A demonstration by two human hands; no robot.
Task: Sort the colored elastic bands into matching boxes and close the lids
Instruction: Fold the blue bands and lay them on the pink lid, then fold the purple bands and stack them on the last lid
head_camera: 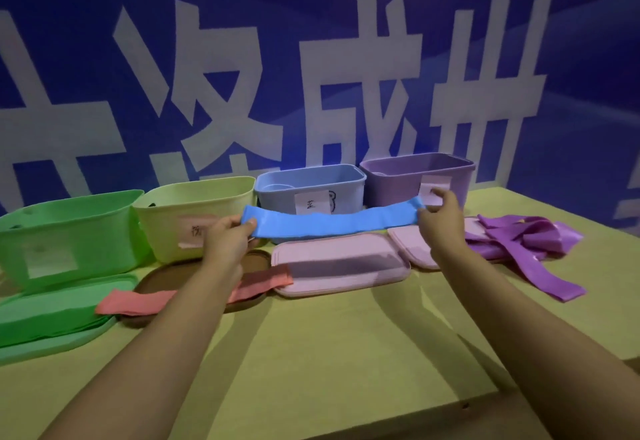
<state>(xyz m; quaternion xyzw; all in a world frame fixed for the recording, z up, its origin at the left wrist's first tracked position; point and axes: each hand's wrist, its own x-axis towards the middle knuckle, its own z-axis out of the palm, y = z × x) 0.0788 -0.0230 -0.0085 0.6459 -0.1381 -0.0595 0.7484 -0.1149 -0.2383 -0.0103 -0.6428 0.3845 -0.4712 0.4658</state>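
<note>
My fingers (250,223) on the left hand (228,238) pinch one end of the blue band (332,225), and my right hand (441,212) pinches the other end between thumb and fingertips, so the band hangs stretched flat between both hands, above the table (346,353) and just in front of the blue box (308,185). Four open boxes stand in a row along the wall: the green box (69,231) at far left, the yellow box (194,211), the blue one, then the purple box (415,176). A pink lid (343,266) lies below the band, a brown lid (162,283) under my left forearm with a red band (138,302) across it, and a green lid (52,318) lies at the left. Purple bands (526,245) lie heaped at the right, beside a second pink lid (408,242).
</note>
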